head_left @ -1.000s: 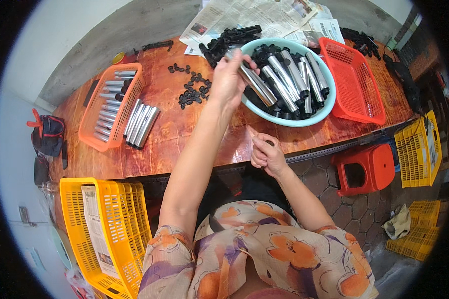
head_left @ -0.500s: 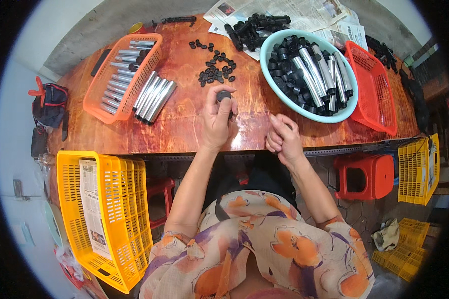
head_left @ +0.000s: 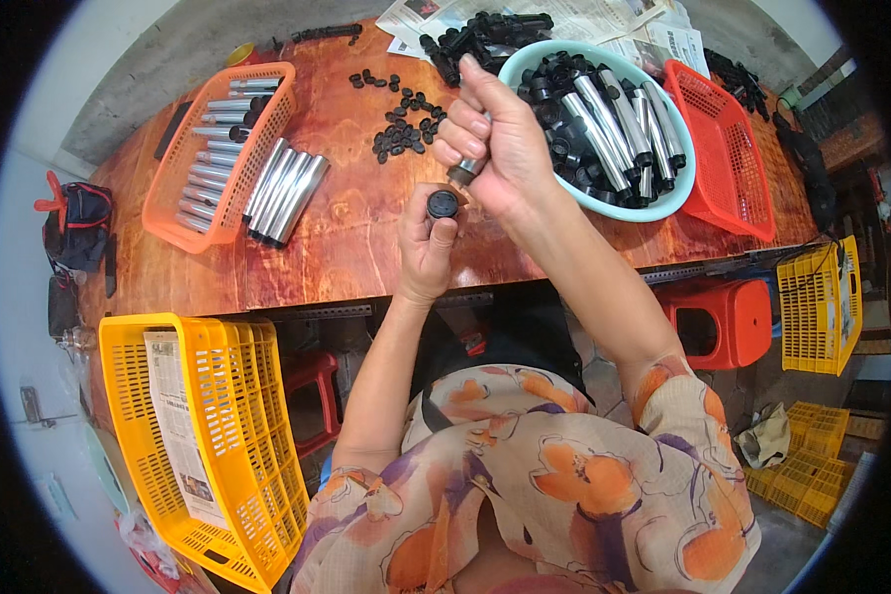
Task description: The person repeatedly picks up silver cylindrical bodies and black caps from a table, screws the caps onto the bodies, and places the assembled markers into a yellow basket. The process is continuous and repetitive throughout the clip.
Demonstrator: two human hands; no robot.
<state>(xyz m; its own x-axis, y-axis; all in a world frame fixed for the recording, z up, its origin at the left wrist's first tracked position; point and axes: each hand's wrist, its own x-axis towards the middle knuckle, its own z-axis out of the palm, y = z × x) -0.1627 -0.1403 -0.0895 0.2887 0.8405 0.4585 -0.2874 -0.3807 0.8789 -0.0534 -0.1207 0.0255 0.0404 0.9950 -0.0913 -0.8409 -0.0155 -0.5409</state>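
My left hand (head_left: 428,252) is closed around a black round-ended piece (head_left: 444,204), its flat, ridged end facing up; the rest of it is hidden in my palm. Just above it, my right hand (head_left: 500,144) is wrapped round a short metal cylinder (head_left: 465,171), whose dull silver end shows below the fingers. The two ends are close, and I cannot tell whether they touch. Beyond my hands lie several small black caps (head_left: 398,137). To the right, a pale turquoise basin (head_left: 685,188) holds black fittings and silver tubes (head_left: 604,134) with black ends.
An orange basket (head_left: 158,213) of silver tubes stands at the left, with a row of tubes (head_left: 289,193) beside it. A red basket (head_left: 728,188) is right of the basin. Black parts (head_left: 485,38) lie on newspaper behind. A yellow crate (head_left: 257,416) stands below the table's left edge.
My right hand has risen from near the table edge to above my left hand, and the metal cylinder now shows in it. My left hand still holds the black piece. The view has shifted slightly.
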